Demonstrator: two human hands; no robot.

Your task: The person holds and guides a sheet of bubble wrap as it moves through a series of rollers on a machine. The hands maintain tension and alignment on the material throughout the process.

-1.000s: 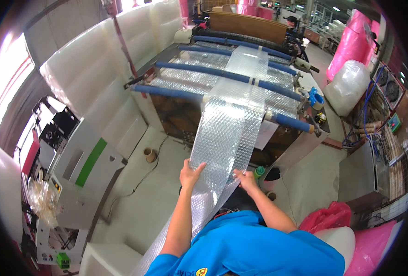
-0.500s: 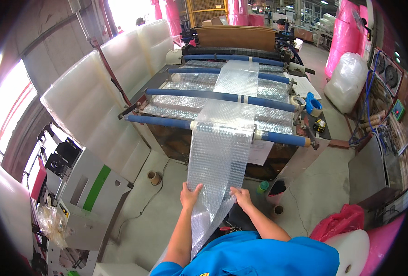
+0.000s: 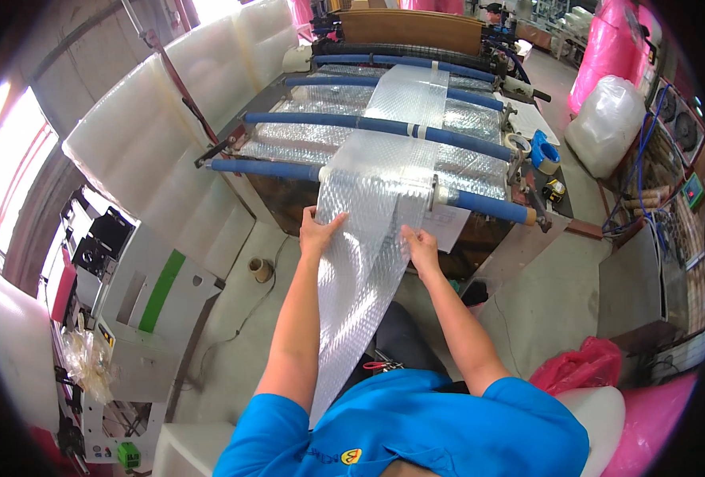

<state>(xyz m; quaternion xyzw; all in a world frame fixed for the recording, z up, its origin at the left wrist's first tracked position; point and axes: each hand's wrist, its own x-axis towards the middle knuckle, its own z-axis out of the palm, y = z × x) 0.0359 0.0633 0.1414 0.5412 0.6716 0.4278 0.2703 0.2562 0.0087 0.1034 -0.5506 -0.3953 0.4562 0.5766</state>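
A long strip of clear bubble wrap hangs over the front blue roller and slopes down toward my body. My left hand holds its left edge just below the roller, with the thumb lying on top. On the opposite edge, my right hand pinches the film between thumb and fingers. The strip is creased between my hands and runs past my left side, where its lower end is out of sight. Farther back, the same strip lies across several blue rollers, above wider silvery bubble sheet.
Tape rolls and a yellow-black tape measure lie at the machine's right edge. Tall white foam stacks stand left. A grey machine with a green stripe is nearer. A cardboard core and a cable are on the floor.
Both hands have moved forward and up along the strip, closer to the front roller. The film between them is more creased, and the view has shifted slightly downward.
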